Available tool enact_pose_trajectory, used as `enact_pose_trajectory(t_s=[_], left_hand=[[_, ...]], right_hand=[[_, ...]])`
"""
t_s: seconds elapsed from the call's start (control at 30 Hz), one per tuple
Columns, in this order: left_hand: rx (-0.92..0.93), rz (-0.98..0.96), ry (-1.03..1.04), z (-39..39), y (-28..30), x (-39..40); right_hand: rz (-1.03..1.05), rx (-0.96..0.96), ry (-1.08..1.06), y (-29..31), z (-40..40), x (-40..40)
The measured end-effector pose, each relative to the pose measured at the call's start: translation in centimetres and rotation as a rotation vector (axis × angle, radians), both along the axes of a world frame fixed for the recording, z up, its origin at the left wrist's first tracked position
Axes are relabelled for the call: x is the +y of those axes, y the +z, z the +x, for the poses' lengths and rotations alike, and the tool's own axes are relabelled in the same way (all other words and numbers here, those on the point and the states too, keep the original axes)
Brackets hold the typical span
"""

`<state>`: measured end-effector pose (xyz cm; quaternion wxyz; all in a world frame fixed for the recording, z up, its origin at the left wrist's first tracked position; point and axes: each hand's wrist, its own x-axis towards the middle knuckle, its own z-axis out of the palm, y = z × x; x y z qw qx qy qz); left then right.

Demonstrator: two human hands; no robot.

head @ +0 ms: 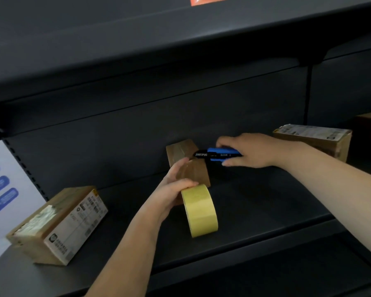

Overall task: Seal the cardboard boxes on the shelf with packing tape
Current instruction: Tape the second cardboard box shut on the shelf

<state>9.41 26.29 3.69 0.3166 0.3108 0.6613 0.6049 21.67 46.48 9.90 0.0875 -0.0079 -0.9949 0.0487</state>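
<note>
Far left there's a white sign (pixel 0 189) with blue labels, and next to it a labelled cardboard box (pixel 60 226) sitting near the front edge of the dark shelf (pixel 266 200). Around the middle, the left hand (pixel 171 189) has its fingers curled over a yellowish roll of packing tape (pixel 199 211), which stands on edge right in front of a small brown box (pixel 189 161); the hand is touching that box too. Just right of the small box, the right hand (pixel 248 151) grips a blue and black cutter (pixel 219 155), tip pointing left at the box top. Further right and further back sits another labelled box (pixel 315 140).
</note>
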Motion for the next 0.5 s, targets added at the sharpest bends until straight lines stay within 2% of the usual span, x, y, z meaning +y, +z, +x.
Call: enact_pose_trajectory(t_s=[0.1, 0.23, 0.5], left_hand=[[0.007, 0.004, -0.004, 0.1, 0.0, 0.1], [0.019, 0.004, -0.016, 0.0, 0.1, 0.1], [0.012, -0.020, -0.005, -0.2, 0.1, 0.1]], right_hand=[[0.234, 0.046, 0.069, 0.7, -0.6, -0.8], [0.410, 0.045, 0.130, 1.5, -1.0, -1.8], [0.600, 0.005, 0.101, 1.1, -1.7, -3.6]])
